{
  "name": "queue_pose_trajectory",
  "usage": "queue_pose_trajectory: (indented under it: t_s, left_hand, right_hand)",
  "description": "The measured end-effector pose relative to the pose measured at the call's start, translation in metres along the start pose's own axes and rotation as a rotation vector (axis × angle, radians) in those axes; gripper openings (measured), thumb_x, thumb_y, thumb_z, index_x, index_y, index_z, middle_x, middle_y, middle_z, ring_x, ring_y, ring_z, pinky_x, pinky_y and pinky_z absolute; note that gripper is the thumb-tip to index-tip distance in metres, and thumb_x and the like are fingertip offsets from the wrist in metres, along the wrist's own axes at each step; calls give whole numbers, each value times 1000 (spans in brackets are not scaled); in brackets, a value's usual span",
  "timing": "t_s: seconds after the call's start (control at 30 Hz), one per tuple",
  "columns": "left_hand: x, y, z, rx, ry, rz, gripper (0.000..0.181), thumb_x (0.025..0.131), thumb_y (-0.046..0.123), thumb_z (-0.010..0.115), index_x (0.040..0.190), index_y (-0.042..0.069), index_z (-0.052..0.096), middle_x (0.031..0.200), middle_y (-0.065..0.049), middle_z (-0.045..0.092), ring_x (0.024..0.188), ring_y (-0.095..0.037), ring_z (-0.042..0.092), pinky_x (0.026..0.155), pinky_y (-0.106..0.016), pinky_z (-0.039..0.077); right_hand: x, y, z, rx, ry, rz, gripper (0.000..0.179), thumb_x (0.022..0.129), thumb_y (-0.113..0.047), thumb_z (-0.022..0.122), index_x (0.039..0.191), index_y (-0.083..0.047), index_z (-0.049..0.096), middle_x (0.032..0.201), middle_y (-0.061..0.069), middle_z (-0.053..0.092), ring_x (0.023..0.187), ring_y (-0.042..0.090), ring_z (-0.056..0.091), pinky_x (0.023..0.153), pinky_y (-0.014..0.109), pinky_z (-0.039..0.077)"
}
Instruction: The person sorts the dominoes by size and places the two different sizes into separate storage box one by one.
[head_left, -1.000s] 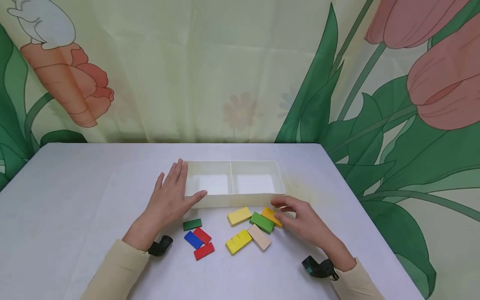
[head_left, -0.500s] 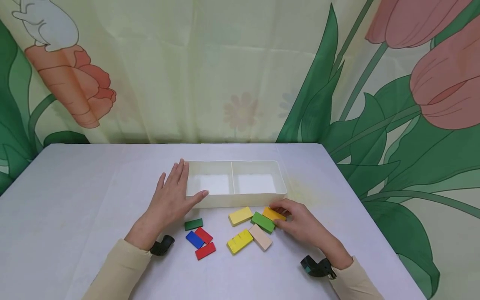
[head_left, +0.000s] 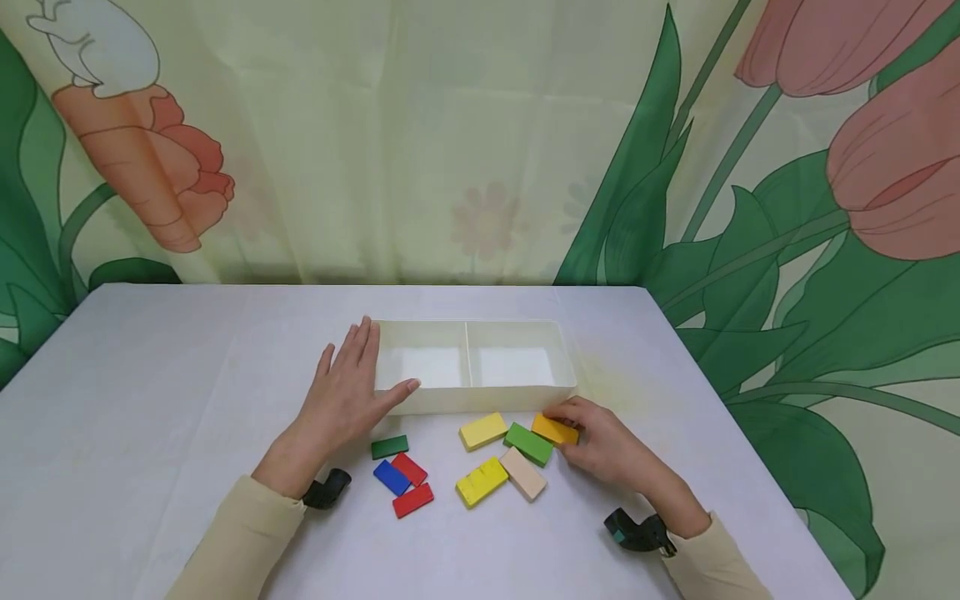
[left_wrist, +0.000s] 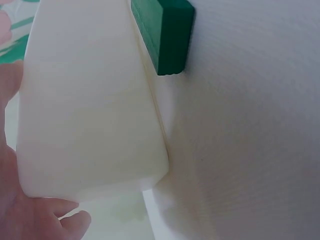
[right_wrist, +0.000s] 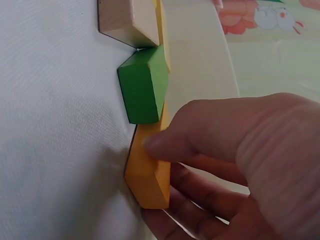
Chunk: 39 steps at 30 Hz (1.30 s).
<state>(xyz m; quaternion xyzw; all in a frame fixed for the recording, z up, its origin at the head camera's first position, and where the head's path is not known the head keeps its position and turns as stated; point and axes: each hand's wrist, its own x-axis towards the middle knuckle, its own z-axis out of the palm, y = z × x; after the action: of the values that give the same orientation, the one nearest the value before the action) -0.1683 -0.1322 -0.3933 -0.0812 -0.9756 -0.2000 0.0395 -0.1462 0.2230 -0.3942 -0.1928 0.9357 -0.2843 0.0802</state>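
Observation:
My left hand (head_left: 341, 392) lies along the left end of a white two-compartment box (head_left: 480, 400), fingers straight and thumb over the front rim. In the left wrist view, its fingers touch the box wall (left_wrist: 90, 115). My right hand (head_left: 603, 442) pinches an orange block (head_left: 553, 429) in front of the box's right corner. The right wrist view has the thumb on the near face of that block (right_wrist: 146, 182) and the fingers behind it. A green block (head_left: 528, 444) lies against its left end, with a beige block (head_left: 522, 475) nearer me.
Two yellow blocks (head_left: 482, 482) lie left of the beige one. A dark green block (head_left: 389, 447), a blue block (head_left: 392, 477) and two red blocks (head_left: 413, 500) are grouped near my left wrist. White cloth covers the table (head_left: 150, 433); a printed curtain (head_left: 337, 150) hangs behind.
My right thumb and fingers have closed on the orange block, which has shifted and turned slightly to the right. My left hand stays at the box's left end.

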Motion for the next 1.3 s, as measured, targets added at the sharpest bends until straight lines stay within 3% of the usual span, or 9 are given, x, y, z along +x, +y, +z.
queue_pose_trajectory:
  t_s: [0.43,0.77,0.93,1.3]
  left_hand:
    - [-2,1,-1,18,-4,-12,105,89,64,56,158,0,9,166,-20,7,154,-39,8,122,-64,6]
    - [-3,-2,-5,32,1,-60,114,86,74,52,157,-4,8,165,-23,8,154,-41,8,121,-64,6]
    - [-3,-2,-4,23,-10,-61,115,86,75,51,156,-4,8,165,-23,7,154,-41,7,121,-64,6]
    - [-4,-3,-5,49,3,-61,114,86,73,53,156,-5,9,165,-24,9,154,-40,7,122,-63,5]
  right_hand:
    - [-2,-1,-7,-54,50,12,42,82,2,73,123,-8,68,110,-1,65,98,15,58,88,34,56]
    - [-5,-11,-26,-67,64,-114,42,82,5,72,123,-7,68,113,1,66,99,16,60,86,34,57]
    - [-4,-17,-35,-72,52,-135,45,82,5,72,125,-9,67,112,0,66,99,16,60,85,30,57]
    - [14,-33,-45,-62,100,-205,43,82,4,74,123,-9,68,115,1,66,101,18,61,85,29,59]
